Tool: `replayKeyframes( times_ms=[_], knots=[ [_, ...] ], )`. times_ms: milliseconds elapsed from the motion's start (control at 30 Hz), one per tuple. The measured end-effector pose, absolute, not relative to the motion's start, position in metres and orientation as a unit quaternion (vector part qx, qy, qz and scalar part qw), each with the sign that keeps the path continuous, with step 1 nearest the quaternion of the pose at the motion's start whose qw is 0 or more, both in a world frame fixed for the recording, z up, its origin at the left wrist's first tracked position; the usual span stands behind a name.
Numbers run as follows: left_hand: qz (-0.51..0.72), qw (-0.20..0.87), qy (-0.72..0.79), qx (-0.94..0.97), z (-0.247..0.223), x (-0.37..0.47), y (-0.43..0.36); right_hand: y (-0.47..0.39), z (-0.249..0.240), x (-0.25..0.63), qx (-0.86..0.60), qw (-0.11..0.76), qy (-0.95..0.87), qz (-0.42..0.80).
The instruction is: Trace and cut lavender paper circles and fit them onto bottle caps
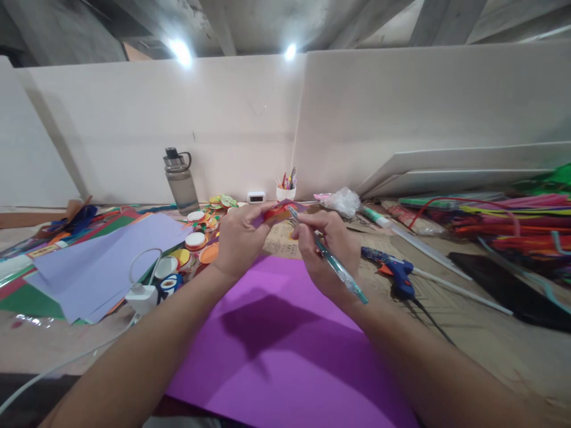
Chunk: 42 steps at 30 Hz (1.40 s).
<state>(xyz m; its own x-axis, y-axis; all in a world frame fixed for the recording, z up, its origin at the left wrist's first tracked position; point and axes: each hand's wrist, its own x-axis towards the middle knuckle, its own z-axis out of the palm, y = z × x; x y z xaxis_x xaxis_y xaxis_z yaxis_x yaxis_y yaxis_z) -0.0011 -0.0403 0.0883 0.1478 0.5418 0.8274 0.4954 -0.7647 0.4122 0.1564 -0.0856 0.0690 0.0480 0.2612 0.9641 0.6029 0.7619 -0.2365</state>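
Note:
My left hand (241, 241) is closed on a small red and purple piece (279, 209), pinched between thumb and fingers; its full shape is partly hidden. A teal pen (339, 270) lies in my right hand (332, 249), gripped as for writing, with its tip close to the piece; whether it touches I cannot tell. Below both hands a large purple sheet (285, 368) spreads over the near side of the table, and the shadow of my hands falls on it.
To the right lies a blue glue gun (399, 270) with a cord. Leftward are round lids (195, 240), a white plug (141, 297) and pale lilac sheets (120, 255). Further back stand a water bottle (181, 184) and a pen cup (286, 193). Colourful pipe cleaners (504, 226) are piled far right.

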Motion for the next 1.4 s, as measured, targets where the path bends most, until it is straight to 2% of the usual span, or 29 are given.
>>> replayKeyframes(
  times_ms=[433,1200,1400],
  knots=[
    [0.517,-0.018,0.344,0.784,0.0901,0.0008,-0.0440,-0.0862,0.0675,0.1495,-0.285,0.606,-0.723,-0.169],
    [0.507,-0.011,0.366,0.781,0.0888,0.0032,-0.0437,-0.0859,0.0677,0.1499,-0.313,0.602,-0.707,-0.199],
    [0.485,-0.015,0.378,0.789,0.0903,0.0033,-0.0463,-0.0857,0.0670,0.1476,-0.299,0.607,-0.717,-0.169]
  ],
)
